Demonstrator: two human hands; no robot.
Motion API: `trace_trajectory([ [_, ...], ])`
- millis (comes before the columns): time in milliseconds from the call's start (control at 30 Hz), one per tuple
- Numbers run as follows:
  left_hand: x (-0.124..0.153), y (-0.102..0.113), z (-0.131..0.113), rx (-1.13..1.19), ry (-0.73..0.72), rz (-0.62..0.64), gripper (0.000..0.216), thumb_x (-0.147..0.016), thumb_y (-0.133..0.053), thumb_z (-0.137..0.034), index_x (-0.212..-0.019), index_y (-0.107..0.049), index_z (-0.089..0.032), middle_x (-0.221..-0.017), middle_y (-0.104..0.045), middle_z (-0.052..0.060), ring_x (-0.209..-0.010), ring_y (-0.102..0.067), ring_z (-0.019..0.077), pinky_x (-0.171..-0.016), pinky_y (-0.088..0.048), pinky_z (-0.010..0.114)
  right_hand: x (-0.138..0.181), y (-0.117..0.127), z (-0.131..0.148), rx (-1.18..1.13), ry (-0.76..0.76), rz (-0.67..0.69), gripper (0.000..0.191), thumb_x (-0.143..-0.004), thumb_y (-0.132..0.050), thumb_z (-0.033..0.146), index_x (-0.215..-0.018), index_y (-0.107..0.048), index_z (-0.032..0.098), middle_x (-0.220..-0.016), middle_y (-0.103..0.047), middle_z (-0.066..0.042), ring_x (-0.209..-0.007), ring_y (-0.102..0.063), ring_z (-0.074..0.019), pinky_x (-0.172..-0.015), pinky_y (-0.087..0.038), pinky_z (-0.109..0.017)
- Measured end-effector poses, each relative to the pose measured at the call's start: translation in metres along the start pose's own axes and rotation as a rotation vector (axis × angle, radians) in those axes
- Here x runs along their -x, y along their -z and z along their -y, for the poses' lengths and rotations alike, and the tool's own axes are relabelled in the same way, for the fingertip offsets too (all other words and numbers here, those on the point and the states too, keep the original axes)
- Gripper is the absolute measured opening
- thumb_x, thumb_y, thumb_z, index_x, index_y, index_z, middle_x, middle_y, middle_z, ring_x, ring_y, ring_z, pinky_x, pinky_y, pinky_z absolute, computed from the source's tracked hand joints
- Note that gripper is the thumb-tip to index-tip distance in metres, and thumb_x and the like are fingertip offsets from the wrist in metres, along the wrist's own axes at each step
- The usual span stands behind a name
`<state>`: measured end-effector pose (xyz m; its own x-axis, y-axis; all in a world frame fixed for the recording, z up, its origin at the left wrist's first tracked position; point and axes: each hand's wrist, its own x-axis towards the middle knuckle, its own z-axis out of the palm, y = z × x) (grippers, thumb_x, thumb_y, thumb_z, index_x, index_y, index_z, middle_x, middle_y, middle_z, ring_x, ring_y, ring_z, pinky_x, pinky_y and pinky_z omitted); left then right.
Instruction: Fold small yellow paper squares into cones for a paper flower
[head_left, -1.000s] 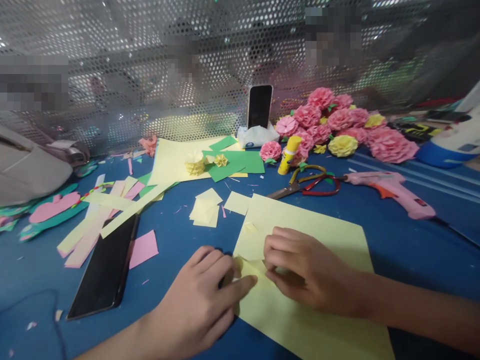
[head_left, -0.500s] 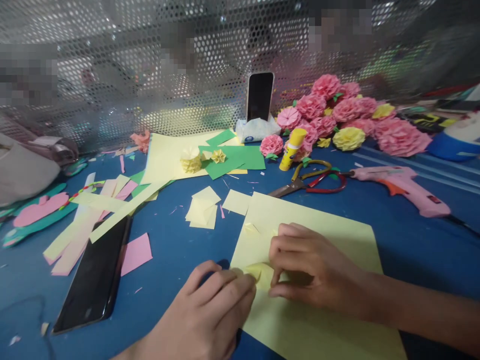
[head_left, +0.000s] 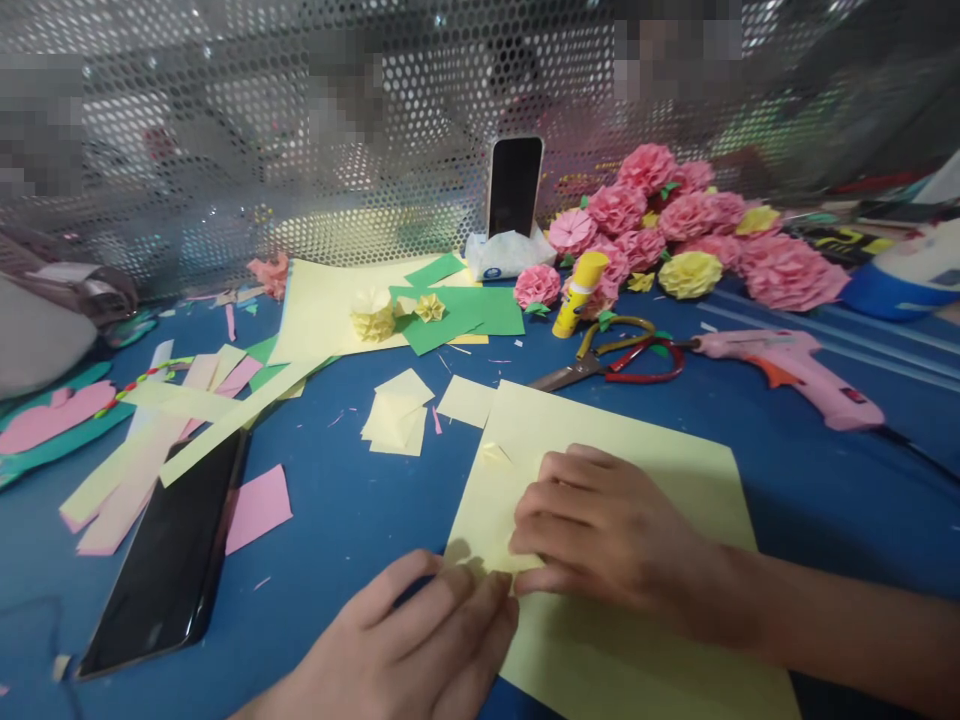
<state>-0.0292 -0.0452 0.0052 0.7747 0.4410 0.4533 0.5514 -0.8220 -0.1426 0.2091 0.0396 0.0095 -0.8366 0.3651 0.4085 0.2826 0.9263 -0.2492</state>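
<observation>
My left hand (head_left: 435, 625) is closed, its fingertips pinching the near side of a small folded piece of yellow paper (head_left: 531, 562). From the right, my right hand (head_left: 607, 535) curls its fingers over the same piece, hiding most of it. Both hands are above a large pale yellow sheet (head_left: 637, 660) that lies on the blue table. A tiny folded yellow scrap (head_left: 495, 453) sits on the sheet near its upper left corner. Just left of the sheet are several pale yellow paper squares (head_left: 397, 415).
Scissors (head_left: 600, 365), a glue stick (head_left: 581, 290) and a pink glue gun (head_left: 795, 370) lie beyond the sheet. Pink paper flowers (head_left: 645, 215) are heaped behind. At left, a black phone (head_left: 169, 560) lies under paper strips (head_left: 202, 400). Another phone (head_left: 515, 187) stands against the perforated metal screen (head_left: 300, 220).
My right hand has moved left and its fingers have closed down over the small yellow paper, bringing both hands' fingertips together. Less of the piece shows. The whole view has shifted slightly.
</observation>
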Motion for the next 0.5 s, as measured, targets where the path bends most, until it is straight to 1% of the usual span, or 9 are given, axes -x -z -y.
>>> trace_trajectory([
  [100,-0.003,0.000,0.000,0.074,0.043,-0.041,0.035,-0.106,-0.039,-0.013,-0.115,-0.072,-0.017,-0.113,-0.075,0.001,-0.102,-0.061,0.0161,-0.100,-0.034,0.035,-0.001,0.006,0.001,0.099,0.083,0.006,0.033,-0.105,-0.047,0.039,-0.086,-0.065,0.018,-0.085,-0.067,-0.001,-0.079,-0.047,-0.0176,-0.072,-0.032,-0.032],
  [200,-0.006,-0.002,0.000,0.120,0.129,-0.072,0.029,-0.105,-0.045,-0.015,-0.112,-0.073,-0.018,-0.115,-0.075,0.000,-0.102,-0.063,0.0142,-0.101,-0.036,0.033,0.001,0.012,0.001,0.159,0.148,0.025,0.034,-0.106,-0.044,0.039,-0.093,-0.068,0.018,-0.083,-0.065,-0.001,-0.078,-0.047,-0.0181,-0.070,-0.031,-0.033],
  [267,-0.006,-0.003,0.000,0.103,0.141,-0.081,0.028,-0.105,-0.046,-0.016,-0.110,-0.073,-0.018,-0.117,-0.075,0.000,-0.102,-0.065,0.0145,-0.100,-0.037,0.032,0.003,0.013,0.001,0.189,0.168,0.051,0.034,-0.107,-0.043,0.039,-0.099,-0.069,0.018,-0.081,-0.064,-0.001,-0.078,-0.047,-0.0184,-0.071,-0.031,-0.033],
  [367,-0.005,-0.005,0.002,0.070,0.108,-0.061,0.028,-0.104,-0.046,-0.016,-0.110,-0.073,-0.017,-0.117,-0.075,0.002,-0.102,-0.067,0.0172,-0.097,-0.043,0.034,0.008,0.011,0.005,0.216,0.158,0.059,0.030,-0.107,-0.043,0.030,-0.099,-0.069,0.017,-0.079,-0.063,0.000,-0.078,-0.048,-0.0178,-0.072,-0.032,-0.034],
  [500,-0.003,-0.006,0.004,0.053,0.049,-0.024,0.029,-0.103,-0.046,-0.015,-0.113,-0.072,-0.014,-0.119,-0.074,0.005,-0.104,-0.068,0.0200,-0.093,-0.049,0.034,0.012,0.002,0.015,0.277,0.086,0.001,0.030,-0.105,-0.043,0.015,-0.095,-0.071,0.014,-0.079,-0.064,-0.001,-0.075,-0.048,-0.0175,-0.070,-0.031,-0.036],
])
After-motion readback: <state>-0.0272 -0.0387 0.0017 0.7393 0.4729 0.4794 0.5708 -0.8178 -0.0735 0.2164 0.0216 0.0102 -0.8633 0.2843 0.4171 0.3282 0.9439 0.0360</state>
